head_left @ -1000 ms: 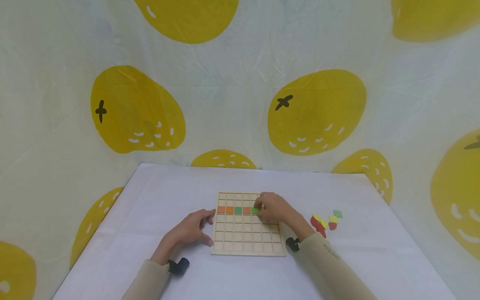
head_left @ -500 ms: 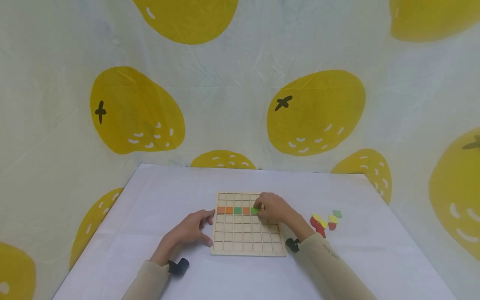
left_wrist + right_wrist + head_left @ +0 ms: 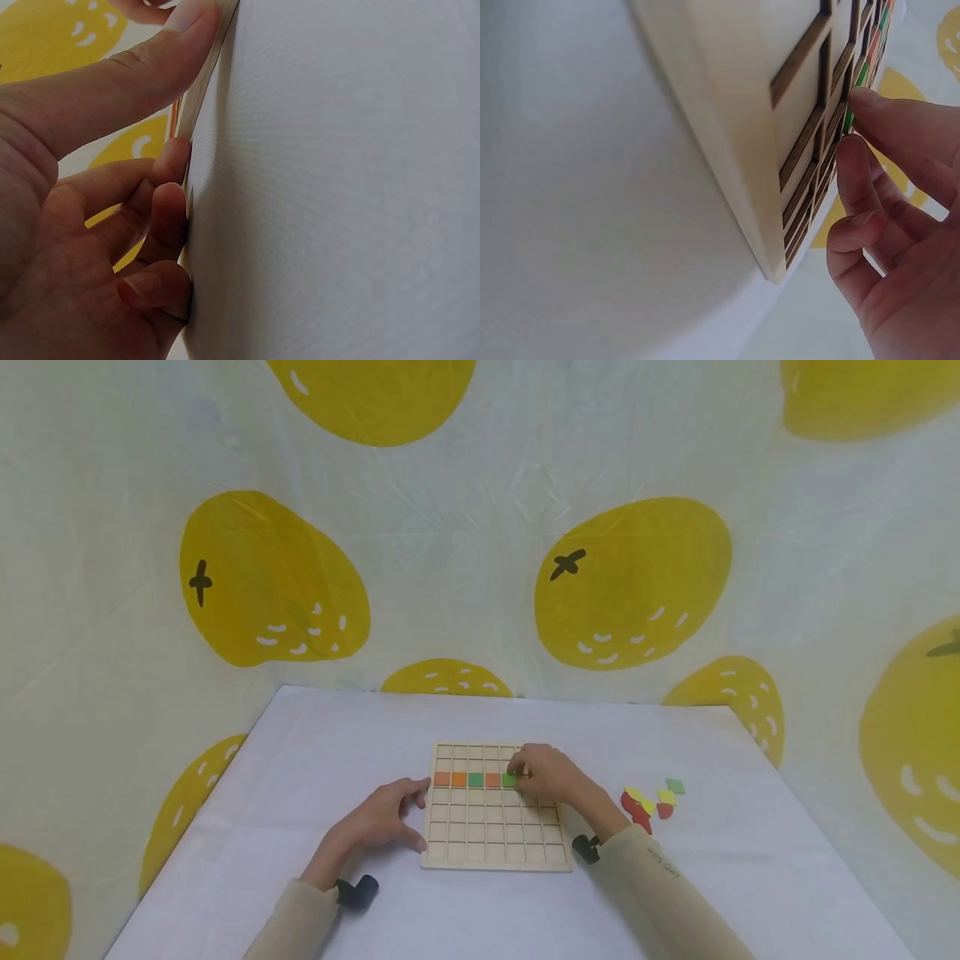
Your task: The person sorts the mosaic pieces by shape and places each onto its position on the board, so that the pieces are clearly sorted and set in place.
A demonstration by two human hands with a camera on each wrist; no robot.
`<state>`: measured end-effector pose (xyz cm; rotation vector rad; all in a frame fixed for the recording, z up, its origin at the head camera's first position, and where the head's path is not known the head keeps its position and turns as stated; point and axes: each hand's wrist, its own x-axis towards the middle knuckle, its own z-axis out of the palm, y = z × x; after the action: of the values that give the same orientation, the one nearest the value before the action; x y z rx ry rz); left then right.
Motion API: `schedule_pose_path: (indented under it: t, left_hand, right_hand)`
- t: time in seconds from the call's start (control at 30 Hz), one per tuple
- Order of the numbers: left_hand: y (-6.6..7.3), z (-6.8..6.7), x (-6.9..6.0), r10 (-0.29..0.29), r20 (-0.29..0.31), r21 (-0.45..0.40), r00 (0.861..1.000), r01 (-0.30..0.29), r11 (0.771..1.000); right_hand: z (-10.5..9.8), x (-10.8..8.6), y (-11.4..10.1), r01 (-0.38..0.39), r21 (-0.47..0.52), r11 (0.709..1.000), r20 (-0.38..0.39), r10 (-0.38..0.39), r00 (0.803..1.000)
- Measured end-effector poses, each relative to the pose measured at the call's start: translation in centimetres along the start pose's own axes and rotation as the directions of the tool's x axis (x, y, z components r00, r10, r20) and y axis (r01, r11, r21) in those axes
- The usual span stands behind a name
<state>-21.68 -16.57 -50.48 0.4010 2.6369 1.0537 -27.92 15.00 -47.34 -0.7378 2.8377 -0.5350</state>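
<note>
Grid board: we are seeing the pale wooden board [image 3: 495,856] lying flat on the white tabletop [image 3: 322,727], between the two hands.
Colored row: along one row, from the left, we are finding a reddish-orange tile [image 3: 443,779], an orange tile [image 3: 460,779], a green tile [image 3: 476,779], a second reddish-orange tile [image 3: 492,779] and a light green tile [image 3: 509,781], each sitting in its own square.
Right hand: we are watching the right hand [image 3: 547,774] reaching over the board, its grip together at the fingertips [image 3: 864,97], pinching a green piece [image 3: 848,121] at the row; with the hand covering that spot from above, we are unable to tell whether this is the light green tile or one beside it.
Left hand: we are seeing the left hand [image 3: 384,814] touching the board's left edge, its grip standing apart, the thumb resting by the near corner.
Loose pieces: to the right, red pieces [image 3: 637,810], yellow pieces [image 3: 667,797] and a pale green square [image 3: 675,786] are lying on the tabletop, some yellow overlapping red.
Wrists: we are noticing black devices [image 3: 357,893] sitting beside beige sleeves [image 3: 667,893].
Backdrop: behind, a fruit-printed sheet [image 3: 450,568] is hanging.
</note>
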Motion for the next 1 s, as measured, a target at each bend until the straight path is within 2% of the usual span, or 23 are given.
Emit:
schedule_pose_path:
  t: [0.2, 0.5, 1.0]
  left_hand:
    - [0.02, -0.05, -0.01, -0.003, -0.003, -0.005, 1.0, 0.003, 1.0]
    - [0.15, 0.0, 0.04, -0.018, -0.003, -0.001, 1.0, 0.018, 1.0]
    - [0.18, 0.06, 0.08, -0.024, 0.001, 0.005, 1.0, 0.024, 1.0]
  right_hand:
    - [0.14, 0.08, 0.24, 0.01, 0.029, 1.0, -0.005, -0.01, 1.0]
    - [0.43, 0.15, 0.65, 0.065, 0.019, 0.998, -0.025, -0.064, 0.998]
    - [0.24, -0.12, 0.75, -0.003, 0.095, 0.995, -0.018, 0.005, 1.0]
